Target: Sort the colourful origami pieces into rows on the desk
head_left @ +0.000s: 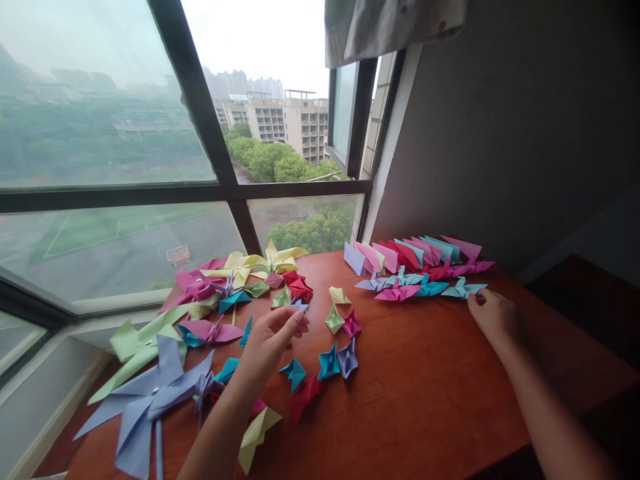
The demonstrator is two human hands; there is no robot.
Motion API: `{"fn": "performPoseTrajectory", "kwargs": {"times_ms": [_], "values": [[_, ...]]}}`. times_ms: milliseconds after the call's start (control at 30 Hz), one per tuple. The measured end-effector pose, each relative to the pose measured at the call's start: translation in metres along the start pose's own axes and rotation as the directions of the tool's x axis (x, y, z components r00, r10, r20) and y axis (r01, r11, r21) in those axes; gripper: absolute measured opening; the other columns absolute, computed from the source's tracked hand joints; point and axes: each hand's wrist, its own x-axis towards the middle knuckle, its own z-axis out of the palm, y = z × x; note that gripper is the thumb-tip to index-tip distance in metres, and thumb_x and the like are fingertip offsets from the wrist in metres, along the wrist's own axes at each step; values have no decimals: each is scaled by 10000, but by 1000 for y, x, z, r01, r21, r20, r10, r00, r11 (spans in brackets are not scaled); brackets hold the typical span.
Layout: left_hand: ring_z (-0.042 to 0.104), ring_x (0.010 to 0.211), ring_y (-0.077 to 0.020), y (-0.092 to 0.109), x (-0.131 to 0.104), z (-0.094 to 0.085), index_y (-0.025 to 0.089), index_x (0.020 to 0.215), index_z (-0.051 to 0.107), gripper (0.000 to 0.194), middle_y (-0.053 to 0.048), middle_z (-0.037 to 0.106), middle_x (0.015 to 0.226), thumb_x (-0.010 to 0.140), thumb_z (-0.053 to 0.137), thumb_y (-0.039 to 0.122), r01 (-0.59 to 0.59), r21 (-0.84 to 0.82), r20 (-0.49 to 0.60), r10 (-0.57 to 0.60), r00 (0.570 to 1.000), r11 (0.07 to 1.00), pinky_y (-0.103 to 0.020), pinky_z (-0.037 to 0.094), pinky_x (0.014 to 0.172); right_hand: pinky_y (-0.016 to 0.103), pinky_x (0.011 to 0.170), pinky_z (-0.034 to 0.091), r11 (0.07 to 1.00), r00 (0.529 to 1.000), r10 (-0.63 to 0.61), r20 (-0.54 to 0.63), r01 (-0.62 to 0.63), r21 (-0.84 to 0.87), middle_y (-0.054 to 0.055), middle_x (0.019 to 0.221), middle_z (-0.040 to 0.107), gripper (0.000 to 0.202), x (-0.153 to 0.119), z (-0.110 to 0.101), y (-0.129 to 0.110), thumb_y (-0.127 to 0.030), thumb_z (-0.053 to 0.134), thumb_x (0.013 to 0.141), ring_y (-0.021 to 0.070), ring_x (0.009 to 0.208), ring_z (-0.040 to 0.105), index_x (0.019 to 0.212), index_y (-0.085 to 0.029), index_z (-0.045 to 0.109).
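My right hand [493, 317] is at the right, its fingers pinched at the tip of a pale blue paper crane [463, 288]. That crane stands at the right end of a row of folded cranes, beside a bright blue crane [433, 285] and a pink crane [397, 291]. My left hand [273, 340] hovers over the left middle of the table, fingers curled together with nothing visible in them. Near it lie small folded paper pieces: a teal one [294, 375], a red one [305, 398], another teal one [329, 362] and a lilac one [348, 359].
Paper pinwheels crowd the left, among them a lilac pinwheel [150, 393], a green pinwheel [145, 343] and a yellow pinwheel [240, 269]. Behind the cranes stands a row of folded paper planes [415, 252]. Windows [280, 193] border the wooden table [415, 387]; a dark wall rises right.
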Motion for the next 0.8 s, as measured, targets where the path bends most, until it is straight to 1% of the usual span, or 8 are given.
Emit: {"fn": "performPoseTrajectory", "kwargs": {"times_ms": [167,267,467,800], "values": [[587,649,-169,1,0,0,157,723,687,352,-56,668,700,824,633,490,6,10,-1,-6,1000,1000,-238,450,573,296,553,222,999,999,-41,6,41,-5,71,811,655,216,4,0,-4,-324,552,866,159,638,466,741,-177,651],[583,640,-166,0,0,-1,158,719,687,349,-53,665,693,820,636,488,5,9,4,-5,1000,1000,-237,450,572,297,549,221,999,999,-42,15,42,-6,72,821,659,222,6,0,-7,-323,551,864,158,636,466,738,-175,658],[586,642,-169,0,0,-1,162,717,689,354,-52,663,688,818,636,497,-2,12,-1,2,1000,1000,-236,457,567,302,557,229,998,998,-56,-19,56,20,88,829,664,233,8,3,-13,-325,544,863,153,623,473,780,-161,687],[580,633,-165,1,0,0,161,705,687,357,-50,660,682,817,635,496,-6,13,4,6,1000,1000,-236,449,565,297,566,227,997,998,-63,-15,63,46,86,821,670,227,12,9,-13,-332,554,859,158,635,474,780,-161,681]]}}
